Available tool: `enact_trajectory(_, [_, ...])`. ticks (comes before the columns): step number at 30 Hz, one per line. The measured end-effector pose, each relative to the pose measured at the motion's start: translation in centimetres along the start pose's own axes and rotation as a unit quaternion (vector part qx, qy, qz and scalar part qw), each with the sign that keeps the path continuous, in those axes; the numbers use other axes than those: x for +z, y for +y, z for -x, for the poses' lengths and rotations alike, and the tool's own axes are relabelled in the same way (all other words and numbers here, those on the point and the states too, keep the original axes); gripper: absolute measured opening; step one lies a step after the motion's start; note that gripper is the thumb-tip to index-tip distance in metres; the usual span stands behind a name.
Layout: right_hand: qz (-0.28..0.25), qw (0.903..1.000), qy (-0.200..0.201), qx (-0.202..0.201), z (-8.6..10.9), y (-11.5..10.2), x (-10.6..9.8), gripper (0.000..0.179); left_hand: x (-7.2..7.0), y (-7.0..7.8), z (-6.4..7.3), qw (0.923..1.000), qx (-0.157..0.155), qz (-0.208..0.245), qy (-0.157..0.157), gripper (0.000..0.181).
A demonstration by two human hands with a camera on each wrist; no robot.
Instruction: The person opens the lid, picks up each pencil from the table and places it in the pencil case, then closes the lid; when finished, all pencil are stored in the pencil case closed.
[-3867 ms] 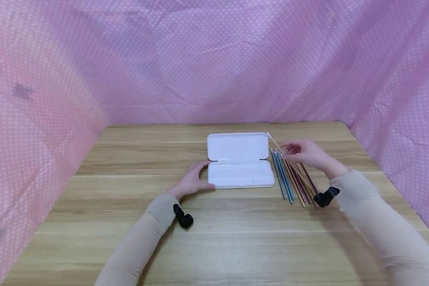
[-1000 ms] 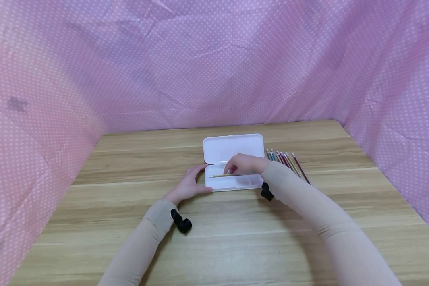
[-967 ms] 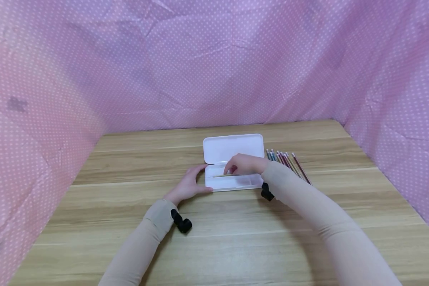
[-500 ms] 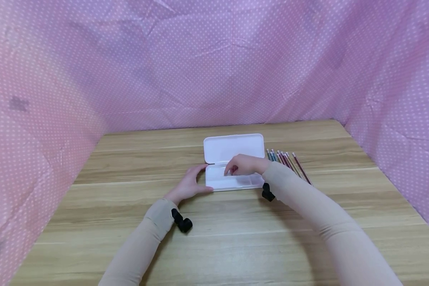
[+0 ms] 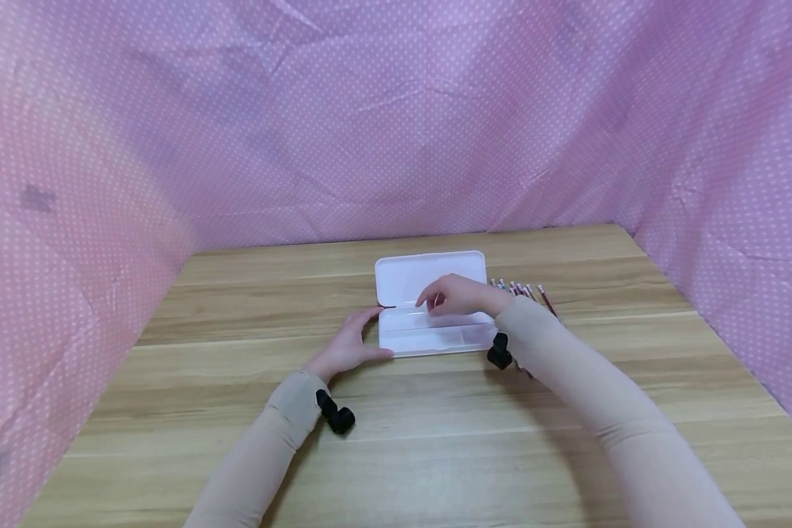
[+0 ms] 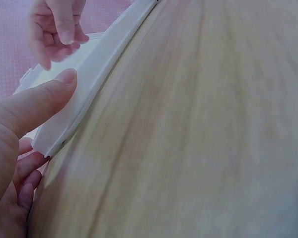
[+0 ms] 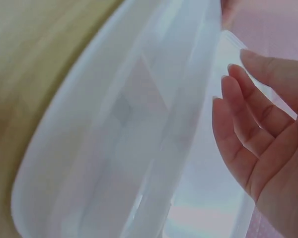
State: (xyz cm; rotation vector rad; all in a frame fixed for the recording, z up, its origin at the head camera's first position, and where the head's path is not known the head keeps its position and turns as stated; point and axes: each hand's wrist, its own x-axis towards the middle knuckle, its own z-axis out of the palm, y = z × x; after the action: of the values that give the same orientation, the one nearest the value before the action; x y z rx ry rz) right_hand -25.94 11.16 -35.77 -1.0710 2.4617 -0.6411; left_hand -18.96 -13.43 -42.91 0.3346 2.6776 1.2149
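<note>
A white pencil case (image 5: 435,343) lies with its lid (image 5: 396,279) folded back on the table. My left hand (image 5: 346,345) holds its left end, thumb at the front edge and fingers at the back corner; the left wrist view shows the thumb (image 6: 44,101) by the rim. Above the back of the case hovers my right hand (image 5: 458,295), fingers loosely bent and apart. Nothing sits between those fingers (image 7: 233,129) in the right wrist view. Several pencils (image 5: 546,299) with white ends lie to the right of the case, mostly hidden by the right forearm.
The wood-grain table (image 5: 383,455) carries the case and the pencils. Pink dotted cloth (image 5: 396,132) hangs behind the table and along both sides. Inside the case, a divider (image 7: 179,124) splits the tray into lengthwise compartments.
The right hand took a gold pencil from the pile to the case, lowered it inside and let go; it has now lifted slightly. The pencil is out of sight. The left hand stays put.
</note>
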Motion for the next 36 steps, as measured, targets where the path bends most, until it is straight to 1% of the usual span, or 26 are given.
enact_trajectory(3, [-0.025, 0.9995, 0.017, 0.000, 0.5, 0.2, -0.4, 0.027, 0.0, -0.1, -0.1, 1.0000, 0.004, 0.003, 0.002, 0.086])
enact_trajectory(7, [-0.065, 0.9973, 0.035, 0.005, 1.0, 1.0, -0.7, 0.028, 0.1, -0.2, -0.1, 1.0000, 0.008, 0.004, 0.003, 0.085])
enact_trajectory(12, [-0.118, 0.9914, 0.048, 0.028, 2.2, 1.6, -0.8, 0.030, 0.1, -0.3, -0.2, 1.0000, 0.008, 0.006, 0.001, 0.085])
enact_trajectory(19, [-0.199, 0.9739, 0.082, 0.072, 3.7, 2.3, -0.6, 0.035, 0.0, -0.3, -0.3, 0.9999, 0.007, 0.011, 0.003, 0.086])
enact_trajectory(25, [-0.258, 0.9564, 0.108, 0.083, 4.8, 3.4, -0.1, 0.038, -0.1, -0.5, -0.2, 0.9999, 0.005, 0.010, 0.000, 0.087])
enact_trajectory(28, [-0.278, 0.9494, 0.116, 0.089, 5.5, 3.8, 0.1, 0.039, -0.2, -0.6, -0.2, 0.9999, 0.004, 0.011, 0.000, 0.087])
enact_trajectory(31, [-0.282, 0.9468, 0.123, 0.096, 6.3, 4.2, 0.1, 0.041, -0.3, -0.6, -0.2, 0.9999, 0.004, 0.011, 0.000, 0.088])
enact_trajectory(36, [-0.298, 0.9372, 0.142, 0.112, 7.8, 5.1, 0.0, 0.044, -0.4, -0.7, -0.4, 0.9999, 0.012, 0.009, 0.000, 0.088])
